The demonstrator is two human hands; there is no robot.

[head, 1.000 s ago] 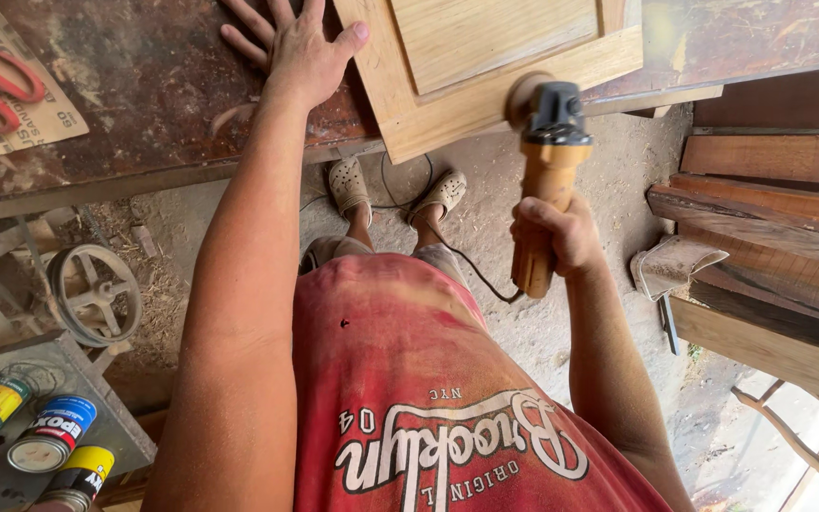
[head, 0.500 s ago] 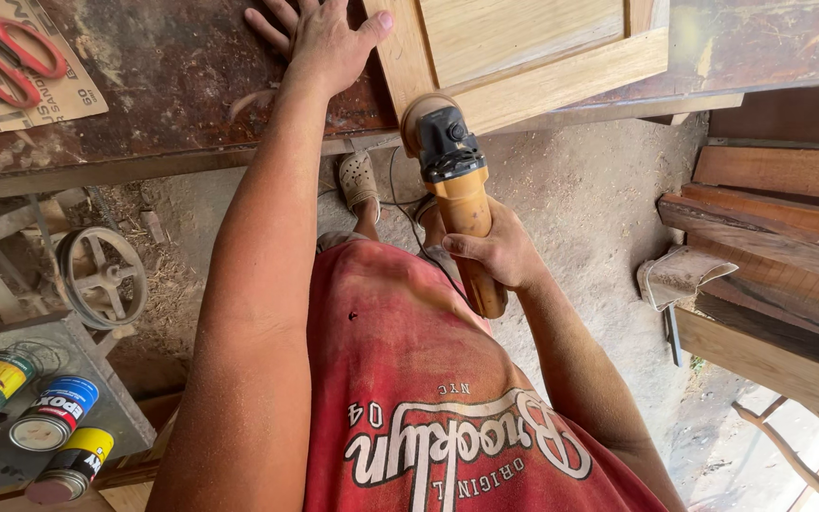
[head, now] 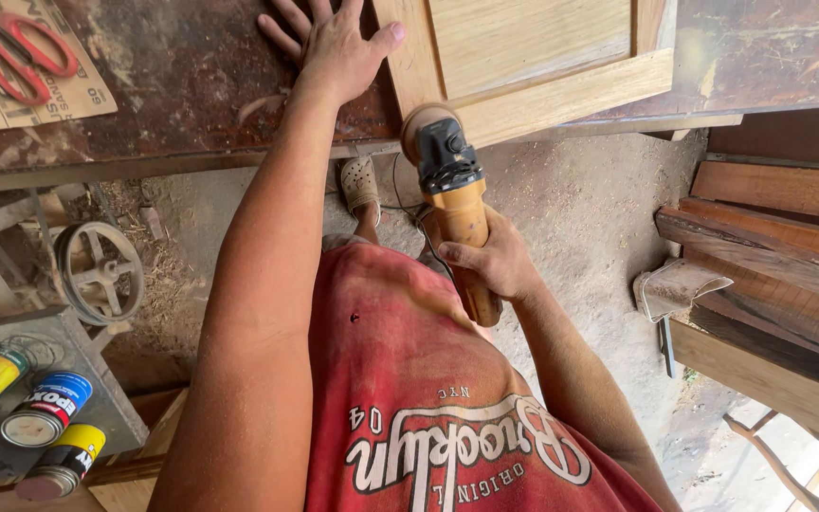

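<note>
The panel [head: 533, 57] corner is being sanded: grinder [head: 452, 204] gripped by the right hand [head: 490, 265], left hand [head: 338, 47] spread flat beside the panel; steady edge pressure seems needed next

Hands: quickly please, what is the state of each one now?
Left hand: open, flat on the workbench, thumb against the wooden panel.
Right hand: closed around the sander.

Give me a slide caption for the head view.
Left hand steadies wooden panel while right hand holds sander at its edge.
</note>
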